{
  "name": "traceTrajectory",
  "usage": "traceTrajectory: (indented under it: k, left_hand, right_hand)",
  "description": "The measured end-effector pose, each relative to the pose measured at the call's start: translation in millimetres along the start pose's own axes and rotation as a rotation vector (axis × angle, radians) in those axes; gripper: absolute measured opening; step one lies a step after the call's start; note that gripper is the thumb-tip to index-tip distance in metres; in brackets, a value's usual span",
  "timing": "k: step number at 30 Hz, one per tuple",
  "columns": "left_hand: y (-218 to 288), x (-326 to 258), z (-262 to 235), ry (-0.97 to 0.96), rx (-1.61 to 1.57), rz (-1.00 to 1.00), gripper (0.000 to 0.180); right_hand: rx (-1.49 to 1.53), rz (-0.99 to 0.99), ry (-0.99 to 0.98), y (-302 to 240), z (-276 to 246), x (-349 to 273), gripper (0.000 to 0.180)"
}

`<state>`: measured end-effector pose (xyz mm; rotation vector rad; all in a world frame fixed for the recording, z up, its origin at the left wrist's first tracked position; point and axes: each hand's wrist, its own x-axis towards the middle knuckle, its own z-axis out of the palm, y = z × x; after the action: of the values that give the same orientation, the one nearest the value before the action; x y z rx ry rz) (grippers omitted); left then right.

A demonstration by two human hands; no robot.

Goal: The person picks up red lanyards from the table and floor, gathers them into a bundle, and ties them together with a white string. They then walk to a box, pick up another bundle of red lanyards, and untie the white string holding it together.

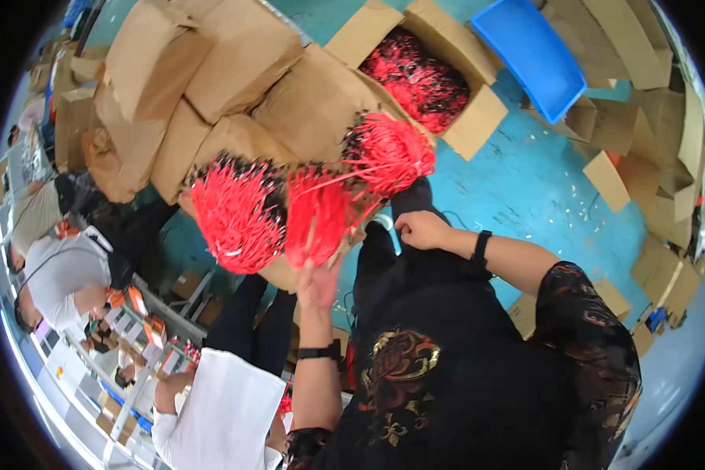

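Three bundles of thin red cords with black ends lie across the front of a brown cardboard surface. My left hand (319,283) is closed round the near end of the middle bundle of red cords (318,215), which looks slightly blurred. To its left is another bundle (239,215), its black ends fanned away from me. A third bundle (392,154) sits farther off on the right, with a few loose strands trailing left. My right hand (423,230) rests against my black trousers with its fingers curled in; what they hold, if anything, is hidden.
An open carton (478,117) full of similar red and black cords stands on the blue-green floor (517,180). Beyond it is a blue plastic tray (529,55). Cardboard boxes (243,55) crowd the far left. A person in a white top (223,407) is close at my left.
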<state>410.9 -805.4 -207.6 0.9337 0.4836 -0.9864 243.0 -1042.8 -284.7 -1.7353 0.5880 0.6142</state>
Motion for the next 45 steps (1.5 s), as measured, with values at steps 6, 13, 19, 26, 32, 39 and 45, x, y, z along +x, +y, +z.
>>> traceTrajectory:
  k: [6, 13, 19, 26, 32, 39, 45]
  left_hand:
    - [24, -37, 15, 0.233, 0.315, 0.198, 0.055]
    - [22, -72, 11, 0.571, 0.872, 0.348, 0.047]
    - [9, -78, 35, 0.751, 1.163, 0.472, 0.032]
    - [29, -100, 37, 0.75, 0.826, 0.772, 0.028]
    - [63, -129, 73, 0.544, 0.331, 0.794, 0.029]
    - [32, -131, 75, 0.148, 0.621, 0.282, 0.019]
    - [-11, -72, 106, -0.248, 0.84, 0.073, 0.025]
  right_hand:
    - [-0.051, 0.504, 0.224, 121, -11, 51, 0.023]
    - [-0.005, 0.496, 0.627, 140, -3, 131, 0.034]
    - [-0.189, 0.709, 0.542, 156, 6, 173, 0.039]
    - [0.72, 0.31, 0.354, 107, -49, 140, 0.033]
    - [1.229, -0.177, -0.183, 1, -117, 26, 0.038]
    - [0.135, -0.308, 0.232, -86, -107, -34, 0.034]
    - [0.573, -0.256, 0.93, -98, -149, -210, 0.036]
